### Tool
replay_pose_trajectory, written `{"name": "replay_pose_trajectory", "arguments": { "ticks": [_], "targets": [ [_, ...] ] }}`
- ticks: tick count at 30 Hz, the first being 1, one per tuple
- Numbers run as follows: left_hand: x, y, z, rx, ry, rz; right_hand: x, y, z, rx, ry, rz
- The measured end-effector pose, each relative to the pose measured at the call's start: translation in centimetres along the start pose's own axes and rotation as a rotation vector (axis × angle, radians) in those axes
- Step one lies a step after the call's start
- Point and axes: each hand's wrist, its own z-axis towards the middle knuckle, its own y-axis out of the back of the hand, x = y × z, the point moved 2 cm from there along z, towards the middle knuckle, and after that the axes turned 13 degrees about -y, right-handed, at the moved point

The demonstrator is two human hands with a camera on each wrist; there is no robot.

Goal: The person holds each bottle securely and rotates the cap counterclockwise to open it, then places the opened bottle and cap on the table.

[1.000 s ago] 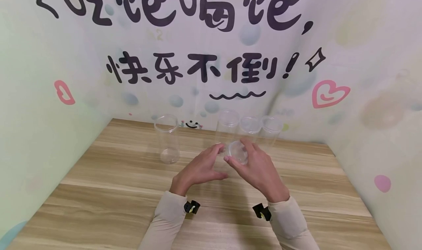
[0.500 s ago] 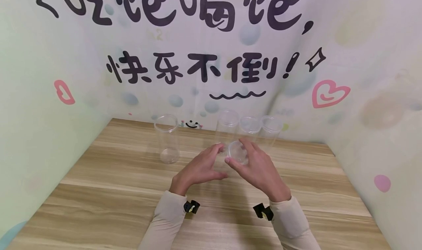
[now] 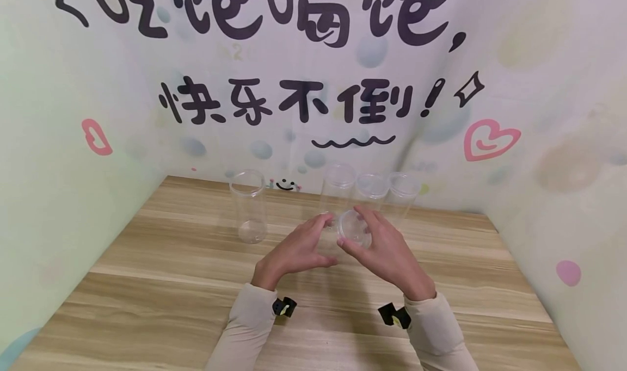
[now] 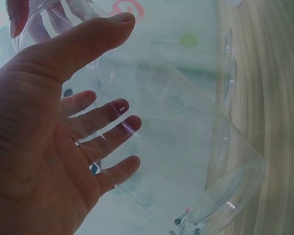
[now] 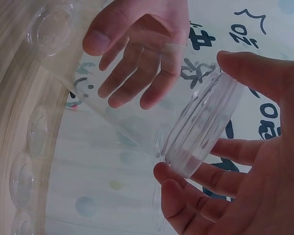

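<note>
A clear plastic jar (image 4: 186, 127) is held tilted above the table, its base pointing down. My left hand (image 3: 301, 246) grips the jar's body, thumb on one side and fingers on the other, seen through the plastic in the left wrist view. At the jar's upper end is a clear ridged lid (image 5: 203, 127). My right hand (image 3: 387, 248) pinches this lid's edge between thumb and fingers. In the head view the lid's flat top faces toward me, and the left hand hides part of the jar's body.
Behind the hands stand three clear jars, at left (image 3: 339, 178), middle (image 3: 372, 187) and right (image 3: 404, 186), close together near the wall. Another tall clear jar (image 3: 247, 208) stands upright farther left, its top uncovered. Patterned walls (image 3: 294, 159) border the wooden table (image 3: 171, 284).
My right hand and wrist have shifted slightly to the right and turned a little at the lid. The left hand and the standing jars have stayed put.
</note>
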Motion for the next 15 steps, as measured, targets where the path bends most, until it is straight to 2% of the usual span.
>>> {"name": "replay_pose_trajectory", "arguments": {
  "ticks": [8,15],
  "targets": [
    [0.08,-0.03,0.01,-0.001,-0.007,0.016,-0.07,-0.01,0.02,-0.003,0.005,0.008],
    [-0.02,0.12,-0.03,-0.005,0.005,0.006,-0.25,0.09,0.06,-0.038,0.027,0.015]
  ]
}}
